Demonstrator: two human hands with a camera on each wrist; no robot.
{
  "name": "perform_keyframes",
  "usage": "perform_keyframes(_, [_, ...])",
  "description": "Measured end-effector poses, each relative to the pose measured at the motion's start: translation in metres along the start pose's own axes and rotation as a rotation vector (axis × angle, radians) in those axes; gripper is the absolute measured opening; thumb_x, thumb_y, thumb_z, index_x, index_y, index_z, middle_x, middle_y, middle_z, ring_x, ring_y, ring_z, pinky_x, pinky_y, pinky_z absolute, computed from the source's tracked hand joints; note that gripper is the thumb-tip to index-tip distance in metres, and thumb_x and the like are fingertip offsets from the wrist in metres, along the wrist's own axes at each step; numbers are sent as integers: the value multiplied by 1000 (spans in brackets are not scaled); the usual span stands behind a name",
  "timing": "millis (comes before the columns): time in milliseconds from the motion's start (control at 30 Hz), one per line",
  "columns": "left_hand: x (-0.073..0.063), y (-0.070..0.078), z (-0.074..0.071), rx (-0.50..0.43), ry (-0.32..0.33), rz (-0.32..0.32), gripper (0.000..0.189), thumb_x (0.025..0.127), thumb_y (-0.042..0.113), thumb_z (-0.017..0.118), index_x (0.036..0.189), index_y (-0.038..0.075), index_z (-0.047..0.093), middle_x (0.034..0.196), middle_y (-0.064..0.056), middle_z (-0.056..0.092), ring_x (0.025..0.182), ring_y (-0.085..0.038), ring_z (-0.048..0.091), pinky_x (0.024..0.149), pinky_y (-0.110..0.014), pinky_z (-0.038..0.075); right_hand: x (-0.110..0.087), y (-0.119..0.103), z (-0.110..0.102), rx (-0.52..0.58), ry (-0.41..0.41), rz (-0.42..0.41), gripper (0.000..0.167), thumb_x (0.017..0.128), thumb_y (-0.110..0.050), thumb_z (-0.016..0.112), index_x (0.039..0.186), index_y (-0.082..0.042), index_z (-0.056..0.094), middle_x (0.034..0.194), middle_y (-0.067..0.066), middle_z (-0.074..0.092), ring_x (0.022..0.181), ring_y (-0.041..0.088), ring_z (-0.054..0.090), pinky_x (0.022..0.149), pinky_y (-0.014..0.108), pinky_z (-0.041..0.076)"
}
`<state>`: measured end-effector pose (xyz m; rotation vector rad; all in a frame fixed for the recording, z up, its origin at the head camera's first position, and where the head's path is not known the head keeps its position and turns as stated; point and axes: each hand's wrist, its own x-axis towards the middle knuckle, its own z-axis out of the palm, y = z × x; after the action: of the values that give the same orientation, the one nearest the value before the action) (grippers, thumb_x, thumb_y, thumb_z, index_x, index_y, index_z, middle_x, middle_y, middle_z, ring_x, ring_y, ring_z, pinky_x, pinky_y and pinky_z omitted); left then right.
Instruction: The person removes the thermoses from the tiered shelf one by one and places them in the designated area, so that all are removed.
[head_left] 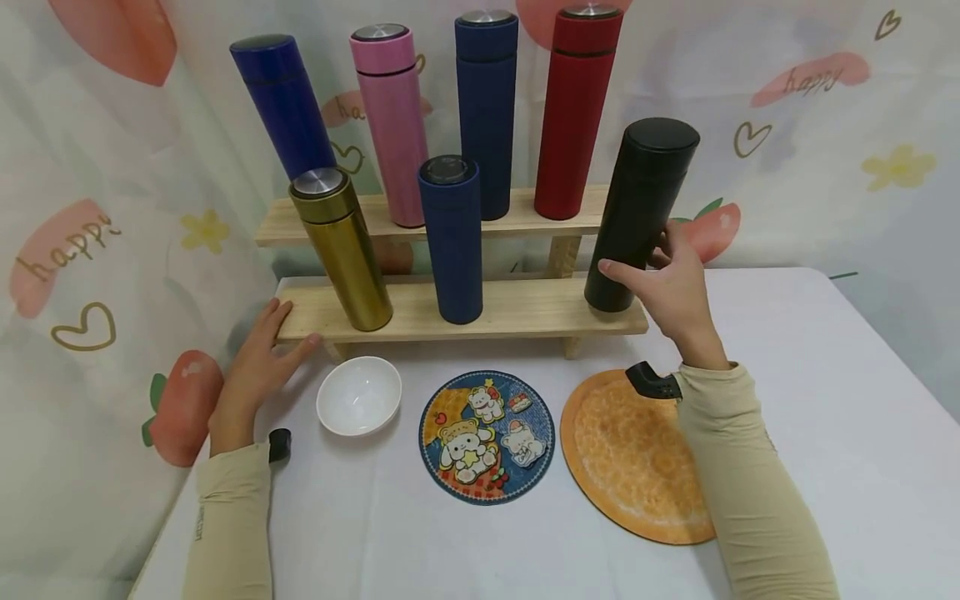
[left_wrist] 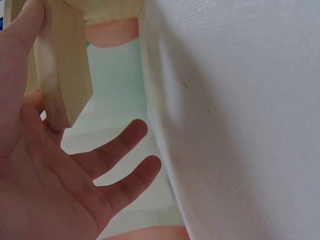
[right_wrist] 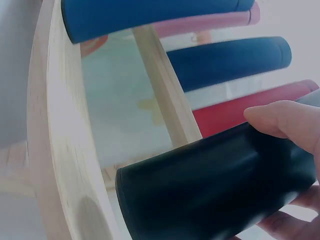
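My right hand [head_left: 675, 292] grips a black thermos bottle [head_left: 643, 212] around its lower body, at the right end of the lower board of a wooden two-tier rack [head_left: 532, 308]. In the right wrist view the black bottle [right_wrist: 215, 185] has its base just off the board, thumb on one side and fingers on the other. My left hand [head_left: 258, 367] holds the left end of that lower board. In the left wrist view the thumb and a finger pinch the board end [left_wrist: 62, 65], while two other fingers stretch out free. A gold bottle [head_left: 343, 258] and a blue bottle [head_left: 453, 250] stand on the lower tier.
On the upper tier stand a royal blue bottle [head_left: 285, 104], a pink bottle [head_left: 392, 133], a navy bottle [head_left: 486, 125] and a red bottle [head_left: 579, 117]. In front lie a white bowl [head_left: 360, 396], a cartoon mat [head_left: 487, 437] and an orange round mat [head_left: 630, 458], partly under my right forearm.
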<state>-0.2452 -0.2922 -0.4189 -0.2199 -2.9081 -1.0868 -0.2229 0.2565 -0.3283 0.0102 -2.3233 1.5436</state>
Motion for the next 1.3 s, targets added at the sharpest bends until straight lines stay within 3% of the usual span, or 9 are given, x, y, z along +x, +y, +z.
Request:
perform_keyframes(300, [1, -2, -1, 9, -3, -9, 93, 105, 50, 67, 172, 6, 19, 179, -18, 4, 159, -50, 13, 121, -73, 18, 4, 14, -18, 5, 58, 8, 79, 92, -21, 83, 161, -17, 44, 144, 5, 56, 121, 22, 58, 97, 32, 48])
perform_keyframes(700, [1, -3, 0, 3, -5, 5, 93, 105, 48, 68, 171, 4, 20, 178, -20, 6, 160, -50, 12, 122, -72, 18, 7, 35, -40, 114, 96, 47, 73, 92, -13, 84, 155, -18, 49, 139, -1, 56, 119, 18, 58, 104, 36, 49])
perform_keyframes(967, [1, -2, 0, 1, -8, -1, 93, 105, 50, 68, 171, 6, 19, 179, -17, 5, 160, -48, 11, 122, -72, 18, 15, 50, -51, 82, 92, 59, 78, 93, -12, 82, 161, -20, 45, 138, -1, 55, 117, 16, 58, 105, 37, 50])
perform_keyframes(1300, [3, -1, 0, -8, 4, 1, 93, 104, 50, 68, 171, 6, 20, 179, -16, 6, 161, -47, 11, 122, -71, 17, 32, 60, -55, 297, 110, 69, 84, 90, -4, 85, 161, -18, 44, 142, 3, 53, 120, 18, 51, 86, 20, 52])
